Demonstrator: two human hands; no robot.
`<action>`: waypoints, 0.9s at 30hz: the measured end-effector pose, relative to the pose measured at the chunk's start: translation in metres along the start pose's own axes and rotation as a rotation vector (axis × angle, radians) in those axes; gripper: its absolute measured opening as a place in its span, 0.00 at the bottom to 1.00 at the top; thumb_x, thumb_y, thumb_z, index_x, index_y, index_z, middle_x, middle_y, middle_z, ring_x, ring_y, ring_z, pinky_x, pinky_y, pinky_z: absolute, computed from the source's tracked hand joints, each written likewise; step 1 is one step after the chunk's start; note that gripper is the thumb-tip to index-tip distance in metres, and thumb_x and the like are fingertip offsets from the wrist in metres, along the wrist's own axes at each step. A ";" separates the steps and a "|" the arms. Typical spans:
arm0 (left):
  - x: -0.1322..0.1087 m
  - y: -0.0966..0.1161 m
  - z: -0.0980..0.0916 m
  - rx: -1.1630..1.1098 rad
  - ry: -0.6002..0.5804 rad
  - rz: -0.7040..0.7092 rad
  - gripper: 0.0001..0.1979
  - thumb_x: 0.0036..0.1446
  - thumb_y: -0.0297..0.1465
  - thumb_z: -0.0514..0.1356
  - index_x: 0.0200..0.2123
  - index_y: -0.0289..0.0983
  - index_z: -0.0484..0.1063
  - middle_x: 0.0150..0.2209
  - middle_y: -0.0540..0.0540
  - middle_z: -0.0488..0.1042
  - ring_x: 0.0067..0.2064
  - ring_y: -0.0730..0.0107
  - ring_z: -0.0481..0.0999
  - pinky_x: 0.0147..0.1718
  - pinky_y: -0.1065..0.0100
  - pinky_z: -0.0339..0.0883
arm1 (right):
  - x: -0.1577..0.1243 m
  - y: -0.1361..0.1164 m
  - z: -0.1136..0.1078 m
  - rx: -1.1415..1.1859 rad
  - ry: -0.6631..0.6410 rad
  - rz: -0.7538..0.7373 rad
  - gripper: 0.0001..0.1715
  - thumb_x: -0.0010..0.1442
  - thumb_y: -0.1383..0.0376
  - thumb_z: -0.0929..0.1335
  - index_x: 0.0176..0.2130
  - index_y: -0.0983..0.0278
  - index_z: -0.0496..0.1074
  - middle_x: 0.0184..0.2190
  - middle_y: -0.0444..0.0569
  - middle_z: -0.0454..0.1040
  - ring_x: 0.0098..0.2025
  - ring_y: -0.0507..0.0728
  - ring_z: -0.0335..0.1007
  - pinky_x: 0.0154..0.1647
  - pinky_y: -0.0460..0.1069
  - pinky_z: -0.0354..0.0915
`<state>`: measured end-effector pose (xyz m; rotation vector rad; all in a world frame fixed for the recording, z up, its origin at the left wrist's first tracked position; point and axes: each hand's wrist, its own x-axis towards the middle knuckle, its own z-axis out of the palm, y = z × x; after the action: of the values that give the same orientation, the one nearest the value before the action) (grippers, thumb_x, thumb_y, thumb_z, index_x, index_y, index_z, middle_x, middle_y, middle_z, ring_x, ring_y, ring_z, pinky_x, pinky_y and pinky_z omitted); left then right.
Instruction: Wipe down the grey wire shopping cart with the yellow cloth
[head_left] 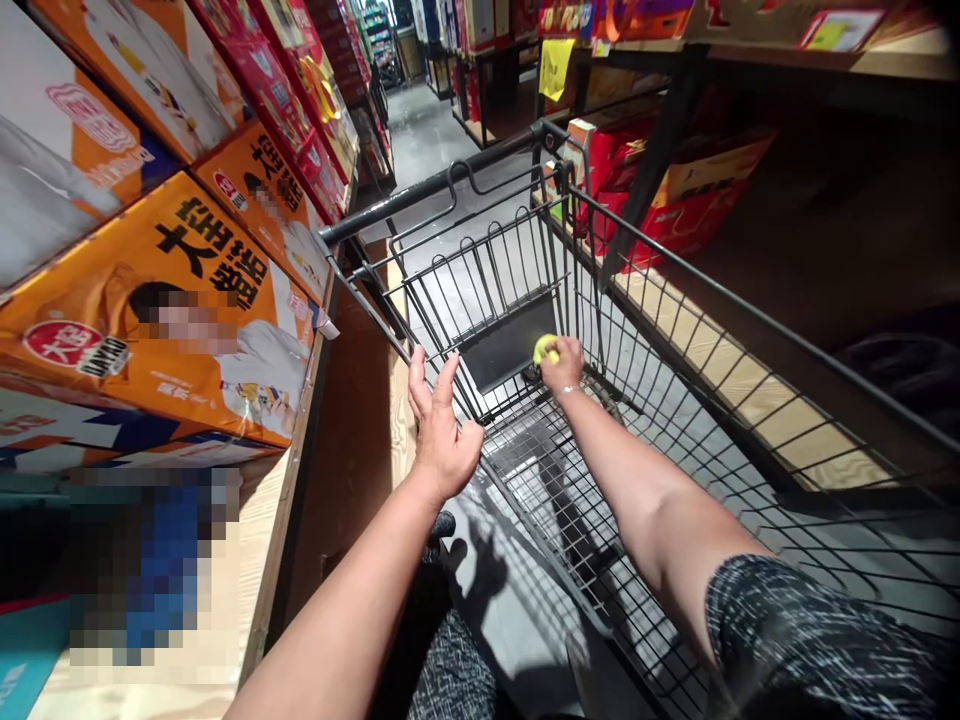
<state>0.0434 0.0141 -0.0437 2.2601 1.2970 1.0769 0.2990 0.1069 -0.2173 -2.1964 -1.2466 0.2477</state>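
A black wire shopping cart (pixel 517 480) fills the middle of the head view, with a dark flat panel (pixel 499 345) at its handle end. Inside the basket, my right hand (pixel 562 365) is closed round a small yellow thing (pixel 545 349), close to the panel's right edge. What the yellow thing is cannot be made out. My left hand (pixel 446 430) is raised at the cart's left rim, its fingers apart and nothing in it.
Large orange boxes (pixel 172 320) stand stacked on a wooden shelf (pixel 259 520) at the left. Red bags (pixel 697 205) sit on a low wooden shelf (pixel 750 375) at the right. A grey-floored aisle (pixel 427 125) runs beyond the cart handle.
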 end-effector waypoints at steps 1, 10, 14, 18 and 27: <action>0.000 0.000 0.000 -0.002 0.005 0.001 0.45 0.47 0.20 0.58 0.70 0.46 0.55 0.76 0.45 0.33 0.77 0.50 0.34 0.73 0.46 0.34 | -0.013 0.016 0.001 -0.079 -0.120 0.005 0.18 0.57 0.71 0.63 0.45 0.62 0.74 0.56 0.54 0.65 0.57 0.61 0.61 0.60 0.54 0.58; -0.004 0.001 0.000 -0.025 0.002 0.025 0.45 0.47 0.19 0.56 0.70 0.46 0.55 0.76 0.45 0.32 0.77 0.50 0.34 0.73 0.46 0.34 | 0.033 0.014 -0.046 -0.215 -0.138 -0.007 0.20 0.58 0.69 0.64 0.48 0.60 0.78 0.62 0.58 0.60 0.56 0.69 0.57 0.49 0.59 0.64; -0.002 0.000 0.000 -0.035 0.003 0.026 0.45 0.49 0.22 0.58 0.70 0.46 0.54 0.76 0.46 0.33 0.77 0.49 0.33 0.73 0.46 0.33 | 0.105 -0.028 -0.077 -0.063 0.237 -0.298 0.20 0.60 0.67 0.66 0.52 0.57 0.74 0.65 0.51 0.56 0.64 0.69 0.51 0.61 0.62 0.59; 0.002 -0.002 0.000 -0.032 -0.006 0.018 0.45 0.51 0.24 0.59 0.72 0.46 0.51 0.76 0.47 0.32 0.77 0.48 0.33 0.73 0.47 0.32 | 0.132 -0.042 -0.064 0.221 0.303 -0.329 0.11 0.58 0.66 0.68 0.43 0.60 0.74 0.56 0.51 0.63 0.60 0.63 0.59 0.64 0.61 0.59; 0.011 0.003 -0.019 0.211 -0.159 -0.085 0.37 0.56 0.37 0.63 0.69 0.46 0.61 0.76 0.42 0.41 0.75 0.37 0.28 0.67 0.30 0.31 | 0.115 -0.034 -0.084 -0.024 -0.007 -0.215 0.02 0.54 0.68 0.69 0.31 0.64 0.74 0.42 0.51 0.69 0.45 0.58 0.68 0.52 0.54 0.67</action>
<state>0.0343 0.0198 -0.0245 2.3593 1.4845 0.7458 0.3737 0.1809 -0.1155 -2.0612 -1.4834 0.1547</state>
